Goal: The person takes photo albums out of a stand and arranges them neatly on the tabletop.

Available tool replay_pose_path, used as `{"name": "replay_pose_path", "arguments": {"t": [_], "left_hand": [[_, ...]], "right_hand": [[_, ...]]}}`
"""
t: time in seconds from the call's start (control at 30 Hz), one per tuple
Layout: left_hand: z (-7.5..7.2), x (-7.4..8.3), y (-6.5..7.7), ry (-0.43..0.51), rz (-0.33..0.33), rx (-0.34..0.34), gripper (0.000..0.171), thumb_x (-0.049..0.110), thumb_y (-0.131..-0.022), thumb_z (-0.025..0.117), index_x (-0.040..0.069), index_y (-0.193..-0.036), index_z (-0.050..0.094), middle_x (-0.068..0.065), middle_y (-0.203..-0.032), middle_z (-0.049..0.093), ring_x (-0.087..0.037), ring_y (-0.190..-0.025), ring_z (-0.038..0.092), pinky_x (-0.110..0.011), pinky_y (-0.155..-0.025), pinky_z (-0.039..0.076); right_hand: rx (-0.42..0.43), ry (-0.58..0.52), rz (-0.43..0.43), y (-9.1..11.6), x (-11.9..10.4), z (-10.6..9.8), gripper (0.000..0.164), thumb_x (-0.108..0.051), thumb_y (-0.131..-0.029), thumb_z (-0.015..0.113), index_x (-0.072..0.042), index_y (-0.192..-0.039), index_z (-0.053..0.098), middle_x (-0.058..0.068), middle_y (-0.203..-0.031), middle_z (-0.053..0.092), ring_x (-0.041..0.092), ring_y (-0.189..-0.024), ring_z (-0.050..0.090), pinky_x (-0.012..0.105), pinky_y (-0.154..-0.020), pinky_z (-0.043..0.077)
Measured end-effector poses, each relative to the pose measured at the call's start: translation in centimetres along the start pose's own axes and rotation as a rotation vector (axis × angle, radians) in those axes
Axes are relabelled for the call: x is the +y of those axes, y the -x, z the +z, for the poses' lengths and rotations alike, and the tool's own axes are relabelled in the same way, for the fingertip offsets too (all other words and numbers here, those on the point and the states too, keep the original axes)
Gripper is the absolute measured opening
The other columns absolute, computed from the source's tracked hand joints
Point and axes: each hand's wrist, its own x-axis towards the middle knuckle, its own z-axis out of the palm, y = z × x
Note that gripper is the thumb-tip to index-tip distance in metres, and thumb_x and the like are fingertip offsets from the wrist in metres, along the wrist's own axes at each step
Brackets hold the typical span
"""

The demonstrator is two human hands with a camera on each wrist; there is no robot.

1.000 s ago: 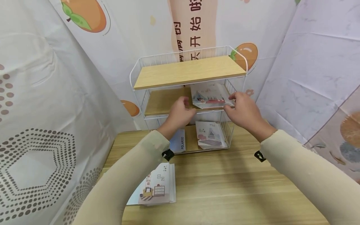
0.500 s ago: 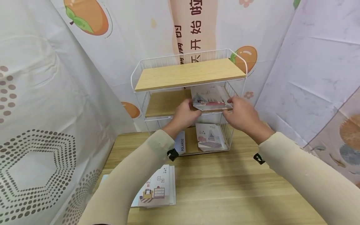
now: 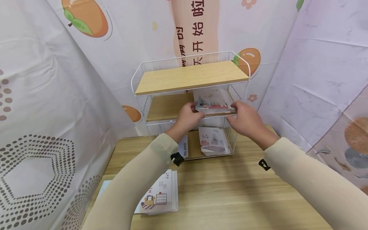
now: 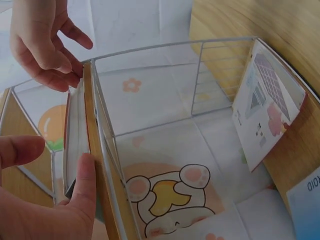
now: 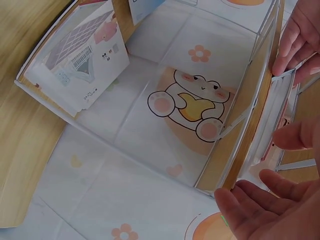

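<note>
Moved my left fingers [image 3: 189,106] to flat, white illustrated books [image 3: 213,97]; right fingers [image 3: 236,104] stood opposite, both spread, likely squaring them.

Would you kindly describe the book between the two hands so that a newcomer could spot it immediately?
Find the white wire rack with three wooden shelves. On its middle shelf, a pale illustrated book lies between the left hand and the right hand. Unlike the bottom-shelf book, its picture has a reddish band near the front edge.
</note>
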Motion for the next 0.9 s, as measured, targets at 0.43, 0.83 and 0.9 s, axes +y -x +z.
{"name": "replay_pose_path", "arguments": {"t": [0.43, 0.83, 0.9], "left_hand": [[-0.2, 0.1, 1.7, 0.075, -0.035, 0.015, 0.057, 0.012, -0.091, 0.071, 0.004, -0.144, 0.051, -0.012, -0.126, 0.063, -0.023, -0.11, 0.061, -0.035, -0.092, 0.057], [-0.7, 0.1, 2.7, 0.225, -0.104, -0.035, 0.064, 0.009, -0.092, 0.071, 0.003, -0.149, 0.042, -0.014, -0.127, 0.064, -0.026, -0.106, 0.071, -0.039, -0.098, 0.058], [-0.6, 0.0, 2.7, 0.27, -0.115, -0.05, 0.065, 0.009, -0.093, 0.069, 0.001, -0.151, 0.041, -0.015, -0.126, 0.064, -0.028, -0.107, 0.073, -0.039, -0.098, 0.058]], "right_hand": [[0.053, -0.071, -0.038, 1.4, 0.3, -0.6, 0.045, -0.022, -0.093, 0.059, 0.001, -0.132, 0.06, 0.02, -0.131, 0.066, 0.039, -0.12, 0.063, 0.059, -0.098, 0.05], [0.06, -0.192, -0.007, 1.6, 1.1, -1.3, 0.034, -0.02, -0.096, 0.057, 0.0, -0.122, 0.063, 0.019, -0.123, 0.069, 0.036, -0.112, 0.069, 0.053, -0.089, 0.056], [0.066, -0.204, 0.007, 1.6, 1.3, -1.3, 0.03, -0.021, -0.096, 0.057, -0.001, -0.117, 0.065, 0.019, -0.118, 0.07, 0.036, -0.109, 0.07, 0.051, -0.087, 0.057]]}}
